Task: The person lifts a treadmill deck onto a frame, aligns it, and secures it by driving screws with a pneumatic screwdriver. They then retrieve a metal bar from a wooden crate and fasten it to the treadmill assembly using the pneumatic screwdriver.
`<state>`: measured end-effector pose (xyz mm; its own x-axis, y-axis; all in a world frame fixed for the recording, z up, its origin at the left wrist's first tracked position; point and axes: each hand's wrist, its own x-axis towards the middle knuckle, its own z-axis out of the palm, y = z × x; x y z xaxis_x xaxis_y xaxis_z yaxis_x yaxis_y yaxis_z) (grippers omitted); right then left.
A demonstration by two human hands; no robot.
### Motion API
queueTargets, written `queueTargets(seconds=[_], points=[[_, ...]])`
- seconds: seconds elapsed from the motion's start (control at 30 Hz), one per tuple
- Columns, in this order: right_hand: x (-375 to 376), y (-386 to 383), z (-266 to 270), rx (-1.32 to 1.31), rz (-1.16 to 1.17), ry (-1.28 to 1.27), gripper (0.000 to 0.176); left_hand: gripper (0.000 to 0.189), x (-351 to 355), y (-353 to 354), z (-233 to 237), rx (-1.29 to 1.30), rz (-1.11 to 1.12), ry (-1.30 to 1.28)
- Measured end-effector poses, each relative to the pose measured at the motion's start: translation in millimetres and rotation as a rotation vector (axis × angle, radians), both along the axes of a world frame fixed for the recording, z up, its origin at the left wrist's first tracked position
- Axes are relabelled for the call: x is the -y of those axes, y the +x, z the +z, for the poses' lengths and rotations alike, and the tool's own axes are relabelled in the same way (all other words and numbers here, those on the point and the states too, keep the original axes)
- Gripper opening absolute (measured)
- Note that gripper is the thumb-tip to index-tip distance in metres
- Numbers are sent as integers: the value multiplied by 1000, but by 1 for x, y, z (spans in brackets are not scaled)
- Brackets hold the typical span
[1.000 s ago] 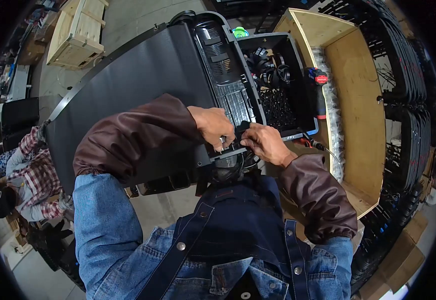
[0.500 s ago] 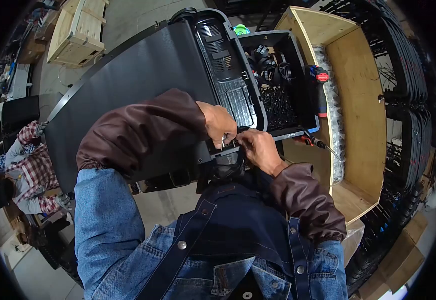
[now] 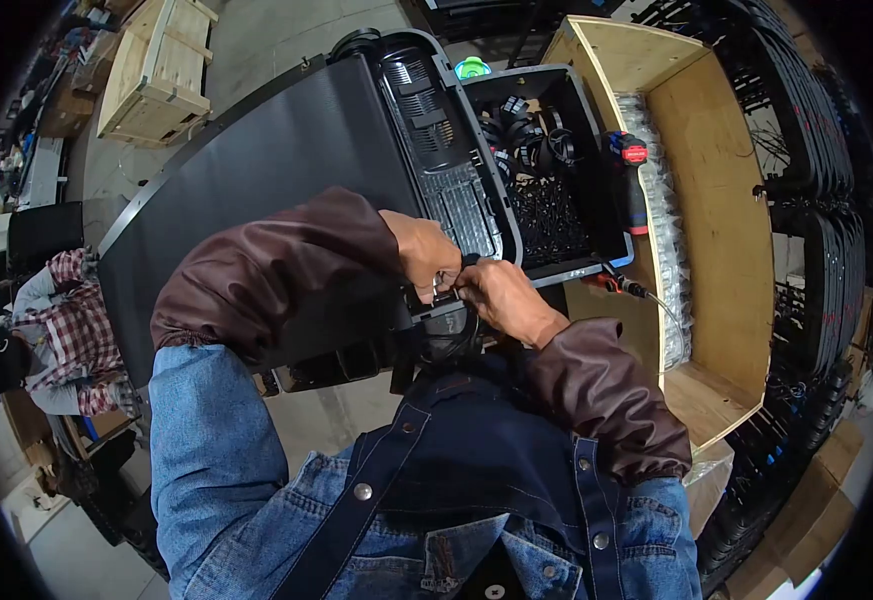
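My left hand is at the near corner of a black machine with a long flat deck, much like a treadmill. Its fingers are bent and pressed together over the corner, around a small part that I cannot make out. Close against it, my right hand pinches at the same spot, its fingertips partly hidden. Just beyond the hands runs the machine's black end housing, with vent slots and a ribbed grey panel. A dark cable hangs below my fingers.
Right of the housing, a black bin holds black rings and many small dark parts. A red and black power tool lies by a wooden crate with plastic-wrapped items. Red-handled pliers rest nearby. Another person works at far left.
The view has shifted slightly, so the machine and bin appear a little further left. Both hands stay together at the corner, with small finger movements. The other person's arm has moved.
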<state>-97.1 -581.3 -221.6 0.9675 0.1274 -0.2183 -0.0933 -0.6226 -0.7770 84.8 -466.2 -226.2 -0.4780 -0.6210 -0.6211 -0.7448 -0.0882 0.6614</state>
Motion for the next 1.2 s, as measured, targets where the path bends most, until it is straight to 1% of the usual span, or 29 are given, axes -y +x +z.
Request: queueTargets(seconds=[0.03,0.07,0.1,0.13,0.23,0.27,0.3,0.33,0.37,0.43,0.47,0.5,0.57,0.67,0.8,0.87,0.9,0.97,1.0,1.03,1.1,1.13,1.17,1.2], points=[[4,4,-2,-1,-1,4,13,43,-1,-1,-2,9,10,-38],[8,9,-5,19,96,-18,13,43,0,-1,0,9,11,-33],[11,12,-6,36,193,-41,13,43,2,-2,2,-1,1,26],[15,16,-5,23,238,-51,13,43,5,-1,5,-7,-10,82],[18,19,-8,23,269,-26,14,43,4,0,12,-14,26,100],[23,22,-9,-23,286,31,15,43,4,2,12,-16,33,103],[25,30,2,-73,305,92,17,39,3,4,13,-86,81,105],[31,39,15,-470,211,194,20,35,1,6,13,-154,130,105],[27,34,11,-474,215,200,20,35,7,3,18,-89,46,113],[25,26,-2,-15,360,-28,22,35,9,6,23,-63,55,102],[24,24,-2,15,344,-64,19,35,7,3,24,-48,65,95],[24,24,-1,17,341,-63,19,35,8,3,24,-46,63,96],[23,19,4,-1,266,-58,15,35,10,0,20,-14,47,146],[24,16,-11,13,214,14,14,35,7,-5,14,20,20,96],[24,9,-18,48,186,-5,15,34,8,-2,3,0,-10,130],[23,8,-15,19,165,-14,15,40,4,-2,-1,-40,28,58],[22,8,-7,-8,142,8,14,35,6,-4,0,-19,38,57],[24,4,-11,35,120,-8,15,30,7,-11,4,80,19,17],[26,2,-13,42,106,3,17,25,1,-11,-7,65,79,33],[29,2,-7,81,85,53,20,24,3,-13,-2,92,38,1],[58,8,18,25,-115,97,26,21,7,-17,10,156,3,-12],[82,10,17,97,-317,125,31,18,7,-17,8,163,-13,5],[114,15,16,162,-524,30,32,16,7,-16,6,170,-26,27],[148,19,11,223,-745,-102,32,16,9,-17,13,183,-21,47]])
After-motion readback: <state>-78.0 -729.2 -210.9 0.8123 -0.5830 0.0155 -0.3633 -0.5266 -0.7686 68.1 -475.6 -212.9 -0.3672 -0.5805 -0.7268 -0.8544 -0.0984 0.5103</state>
